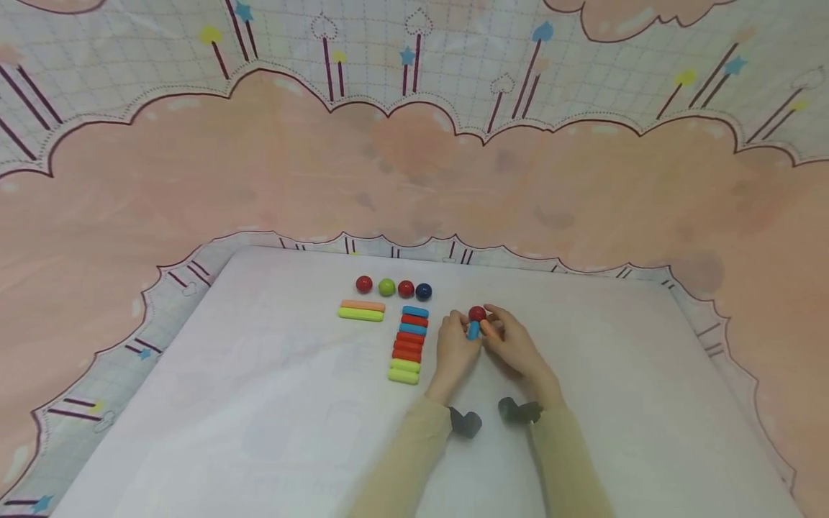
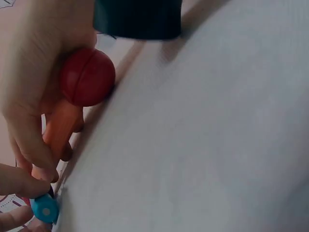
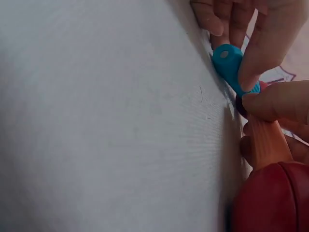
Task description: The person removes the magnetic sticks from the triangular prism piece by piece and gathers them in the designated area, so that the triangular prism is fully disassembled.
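In front of the person, the left hand (image 1: 457, 349) pinches a short blue magnetic rod (image 3: 228, 62) between thumb and fingers. The right hand (image 1: 516, 344) grips an orange magnetic rod (image 2: 62, 124), whose near end bears a red ball (image 2: 88, 77) under the palm. That ball is hidden in the head view. Another red ball (image 1: 477, 314) shows between the fingertips of both hands, where the blue and orange rods come together. The right thumb (image 3: 270, 100) presses right by the blue rod's far end. Both hands are low over the white table.
Left of the hands, a column of blue, red and yellow-green rods (image 1: 408, 345) lies on the white table (image 1: 291, 446). An orange rod (image 1: 363, 306) and a yellow-green rod (image 1: 360, 314) lie farther left. Behind them sits a row of balls: two red, one green (image 1: 386, 287), one dark blue (image 1: 424, 291).
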